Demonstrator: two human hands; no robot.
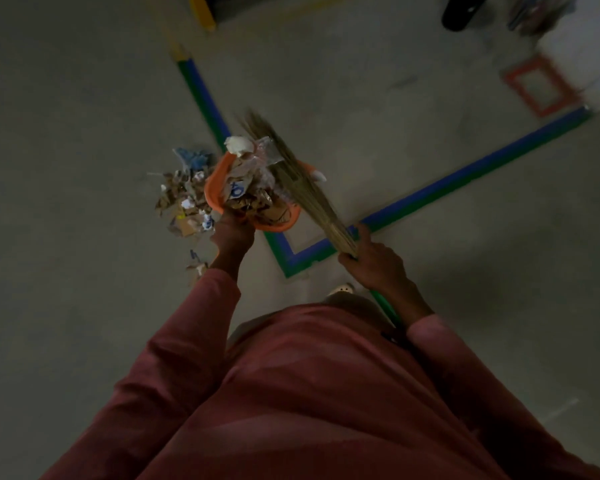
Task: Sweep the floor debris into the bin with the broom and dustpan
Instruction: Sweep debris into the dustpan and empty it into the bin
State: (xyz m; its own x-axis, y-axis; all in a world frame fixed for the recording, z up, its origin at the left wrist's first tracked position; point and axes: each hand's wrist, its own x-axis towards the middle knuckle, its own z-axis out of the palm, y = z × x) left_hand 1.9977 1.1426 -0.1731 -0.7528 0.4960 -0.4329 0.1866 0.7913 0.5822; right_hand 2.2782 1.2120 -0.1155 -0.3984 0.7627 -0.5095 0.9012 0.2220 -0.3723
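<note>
Left hand (234, 233) has its grip clamped on the near edge of an orange plastic dustpan (211, 194), rounded rim, held just above the floor (84, 133) and heaped with debris (253, 195): torn brown cardboard, crumpled white paper, clear crinkly plastic. Right hand (374, 261) has its grip closed round the broom (302, 181) where the bundled straw bristles meet a green handle, with one finger straight along the bundle. The bristles fan out, blurred, over the far side of the dustpan and touch the load. A loose pile of scraps (184, 206), cardboard bits, white paper and a blue shred, lies on the floor just left of the dustpan. The floor is smooth grey concrete. Blue-and-green tape (465, 178) marks an angular corner under the dustpan. Orange tape square (534, 84) sits far right. Both sleeves are reddish-pink cloth.
</note>
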